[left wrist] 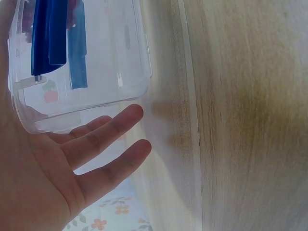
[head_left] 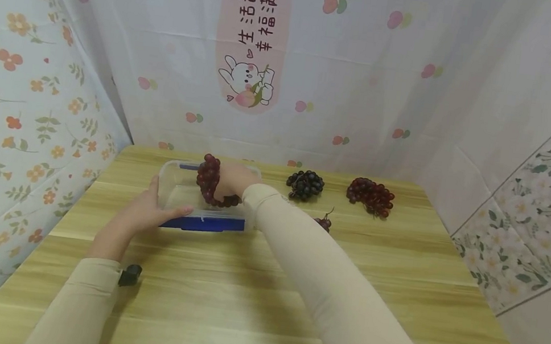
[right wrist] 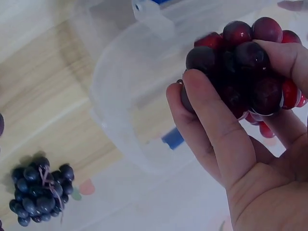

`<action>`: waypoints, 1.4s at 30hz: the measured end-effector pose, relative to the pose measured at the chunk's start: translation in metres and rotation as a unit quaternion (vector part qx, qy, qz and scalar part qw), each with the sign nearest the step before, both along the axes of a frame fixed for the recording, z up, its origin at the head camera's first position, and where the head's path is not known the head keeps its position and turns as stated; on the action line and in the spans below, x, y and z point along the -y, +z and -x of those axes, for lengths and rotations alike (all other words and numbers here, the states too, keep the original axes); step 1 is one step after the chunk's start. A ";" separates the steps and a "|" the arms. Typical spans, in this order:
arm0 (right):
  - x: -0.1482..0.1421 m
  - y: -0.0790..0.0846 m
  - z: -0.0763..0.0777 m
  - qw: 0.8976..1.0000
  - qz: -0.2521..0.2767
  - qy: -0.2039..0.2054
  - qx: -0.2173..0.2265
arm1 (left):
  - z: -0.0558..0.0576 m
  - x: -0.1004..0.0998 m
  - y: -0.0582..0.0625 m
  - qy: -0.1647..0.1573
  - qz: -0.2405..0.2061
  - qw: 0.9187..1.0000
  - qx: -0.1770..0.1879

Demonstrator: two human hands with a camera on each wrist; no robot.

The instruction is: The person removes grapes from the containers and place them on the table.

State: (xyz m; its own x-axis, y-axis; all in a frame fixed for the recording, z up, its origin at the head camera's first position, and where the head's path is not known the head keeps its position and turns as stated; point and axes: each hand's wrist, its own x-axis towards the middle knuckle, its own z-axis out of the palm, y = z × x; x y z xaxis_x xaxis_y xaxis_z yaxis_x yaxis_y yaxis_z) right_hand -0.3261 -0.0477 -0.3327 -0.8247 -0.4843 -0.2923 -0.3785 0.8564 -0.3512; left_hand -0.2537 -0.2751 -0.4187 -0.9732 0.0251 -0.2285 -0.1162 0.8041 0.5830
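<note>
My right hand [head_left: 235,180] grips a bunch of dark red grapes [head_left: 208,178] over a clear plastic food box [head_left: 176,197] with blue clips. Seen from the right wrist, the thumb and fingers close around the grapes [right wrist: 240,72], with the box wall [right wrist: 108,91] behind them. My left hand [head_left: 147,209] rests against the box's near left corner, its thumb along the front by a blue clip [head_left: 212,224]. In the left wrist view, its fingers [left wrist: 103,137] are spread and nearly straight beside the box [left wrist: 108,53].
To the right of the box lies a bunch of black grapes [head_left: 306,185], with another red bunch [head_left: 371,196] farther right. A smaller dark bunch [head_left: 324,222] is partly hidden behind my right sleeve [head_left: 316,257]. Everything sits on a wooden table [head_left: 187,304], with printed curtains [head_left: 368,91] around it.
</note>
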 end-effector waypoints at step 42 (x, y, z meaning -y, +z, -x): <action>-0.042 0.000 -0.101 0.963 0.230 -0.135 -0.041 | -0.001 -0.003 0.002 -0.016 -0.004 1.000 0.014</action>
